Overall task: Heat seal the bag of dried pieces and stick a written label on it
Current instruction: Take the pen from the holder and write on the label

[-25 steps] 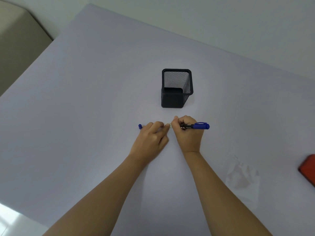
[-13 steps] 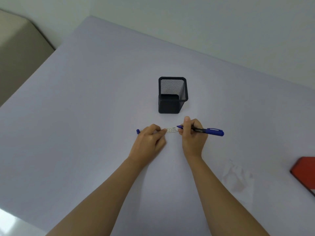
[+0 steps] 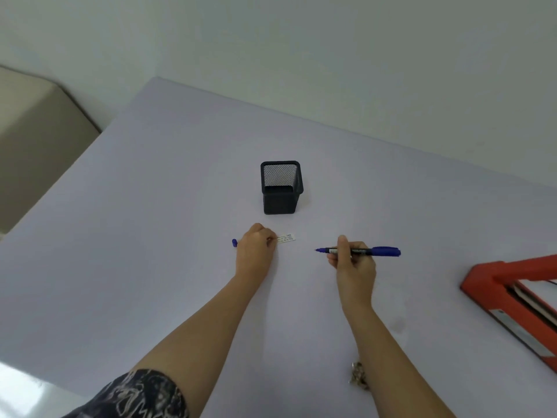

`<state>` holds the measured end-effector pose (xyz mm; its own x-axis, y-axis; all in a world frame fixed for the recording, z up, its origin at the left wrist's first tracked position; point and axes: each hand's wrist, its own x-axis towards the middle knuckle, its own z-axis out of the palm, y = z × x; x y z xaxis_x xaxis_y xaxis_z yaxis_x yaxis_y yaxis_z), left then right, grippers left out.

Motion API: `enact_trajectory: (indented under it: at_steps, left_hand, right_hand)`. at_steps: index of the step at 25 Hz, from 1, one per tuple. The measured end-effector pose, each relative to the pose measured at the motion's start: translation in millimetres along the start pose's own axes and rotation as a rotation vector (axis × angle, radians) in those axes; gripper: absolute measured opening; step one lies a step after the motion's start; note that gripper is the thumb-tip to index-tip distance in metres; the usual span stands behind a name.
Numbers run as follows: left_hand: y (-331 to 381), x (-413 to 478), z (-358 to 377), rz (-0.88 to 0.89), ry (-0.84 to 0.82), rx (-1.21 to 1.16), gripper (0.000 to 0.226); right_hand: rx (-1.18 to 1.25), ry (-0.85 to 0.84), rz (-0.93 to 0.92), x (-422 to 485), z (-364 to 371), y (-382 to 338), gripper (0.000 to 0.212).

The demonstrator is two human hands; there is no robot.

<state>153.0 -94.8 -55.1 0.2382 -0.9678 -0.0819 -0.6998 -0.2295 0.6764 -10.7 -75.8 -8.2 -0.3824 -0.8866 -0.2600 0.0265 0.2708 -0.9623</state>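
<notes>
Label [image 3: 285, 238]: one | pen [image 3: 361, 251]: one | holder [image 3: 280, 188]: one

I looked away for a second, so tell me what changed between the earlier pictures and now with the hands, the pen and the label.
The right hand drew the blue marker pen off the small white paper label and away to the right. The left hand kept pinning the label's left end, the blue pen cap beside it. The black mesh pen holder stayed put.
</notes>
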Motion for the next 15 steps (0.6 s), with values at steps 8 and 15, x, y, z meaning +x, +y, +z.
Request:
enact_trajectory:
  at_steps: [8,15]
  left_hand:
    - [-1,-19,-35,0.013,0.091,0.076,0.026]
    - [-18,-36,-48,-0.263,0.039,-0.253,0.016]
  right_hand:
    - [0.070,-0.018,0.038,-16,0,-18,0.019]
    - [0.174,-0.023,0.137,-29,12,-17,0.016]
